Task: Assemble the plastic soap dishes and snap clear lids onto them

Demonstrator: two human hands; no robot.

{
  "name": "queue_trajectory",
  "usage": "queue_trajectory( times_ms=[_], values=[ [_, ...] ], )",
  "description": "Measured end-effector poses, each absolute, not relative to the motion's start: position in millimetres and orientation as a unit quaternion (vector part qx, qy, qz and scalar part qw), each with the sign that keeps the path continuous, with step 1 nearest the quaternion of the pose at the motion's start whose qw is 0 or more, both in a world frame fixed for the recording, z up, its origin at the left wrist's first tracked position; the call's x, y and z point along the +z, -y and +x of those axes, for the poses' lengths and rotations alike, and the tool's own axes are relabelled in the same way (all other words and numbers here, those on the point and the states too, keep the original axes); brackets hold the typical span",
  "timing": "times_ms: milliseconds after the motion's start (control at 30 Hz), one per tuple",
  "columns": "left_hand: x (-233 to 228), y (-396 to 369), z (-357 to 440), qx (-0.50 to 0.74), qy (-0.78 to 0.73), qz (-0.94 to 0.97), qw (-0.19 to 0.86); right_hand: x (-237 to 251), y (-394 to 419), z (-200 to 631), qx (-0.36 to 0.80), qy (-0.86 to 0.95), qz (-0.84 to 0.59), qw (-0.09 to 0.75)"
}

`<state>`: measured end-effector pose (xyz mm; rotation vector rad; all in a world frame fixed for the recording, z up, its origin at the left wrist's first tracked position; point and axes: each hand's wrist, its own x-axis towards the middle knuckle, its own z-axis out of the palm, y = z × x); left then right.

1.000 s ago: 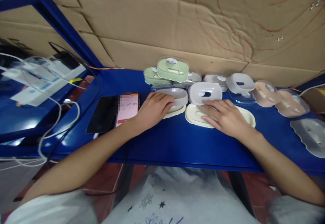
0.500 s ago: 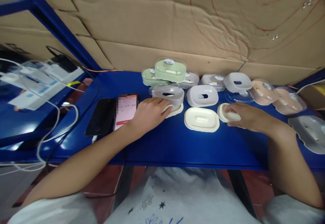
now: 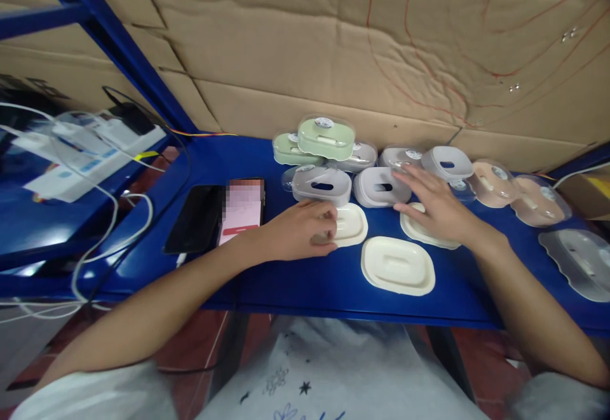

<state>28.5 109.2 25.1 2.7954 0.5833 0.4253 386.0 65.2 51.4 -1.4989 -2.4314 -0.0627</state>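
Observation:
Three cream oval lids with raised centre ridges lie on the blue table. My left hand (image 3: 305, 229) is closed around the left end of the left cream lid (image 3: 353, 224), its fingers curled and partly hiding it. My right hand (image 3: 431, 201) is open, fingers spread, its fingertips over the right side of a grey oval box with a slot (image 3: 381, 187). Partly beneath that hand lies the right cream lid (image 3: 419, 224). The front cream lid (image 3: 398, 265) lies untouched. A second grey slotted box (image 3: 321, 185) sits behind my left hand.
Green boxes (image 3: 326, 137) under clear covers are stacked at the back. Another slotted grey box (image 3: 447, 162) and peach boxes (image 3: 493, 185) stand right of them. A clear cover (image 3: 579, 261) lies far right. Two phones (image 3: 195, 220) and a cabled power strip (image 3: 95, 162) are left.
The middle cream lid has moved toward me. My left hand and the left lid have shifted right and nearer. My right hand has let go of the right lid, opened and moved toward the grey box.

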Motion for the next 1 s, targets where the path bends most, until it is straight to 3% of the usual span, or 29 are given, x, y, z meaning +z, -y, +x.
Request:
queue_trajectory(
  times_ms=[133,267,333,467,633,1000],
  values=[
    [30,-114,27,0.228,-0.258,0.937,0.053,43,-74,379,0.013,0.864,-0.494,0.091],
    [32,-124,24,0.250,-0.394,0.884,-0.033,67,-82,379,0.079,0.878,-0.465,0.076],
    [28,-129,22,0.224,-0.429,0.875,-0.018,83,-93,380,0.104,0.877,-0.464,0.073],
    [19,-135,21,0.191,-0.433,0.880,0.048,93,-130,388,0.002,0.838,-0.540,0.079],
    [17,-136,22,0.187,-0.436,0.878,0.067,75,-166,402,-0.023,0.768,-0.640,0.005],
    [13,-134,23,0.233,-0.414,0.879,0.051,101,-155,403,-0.011,0.783,-0.622,0.013]
  ],
)
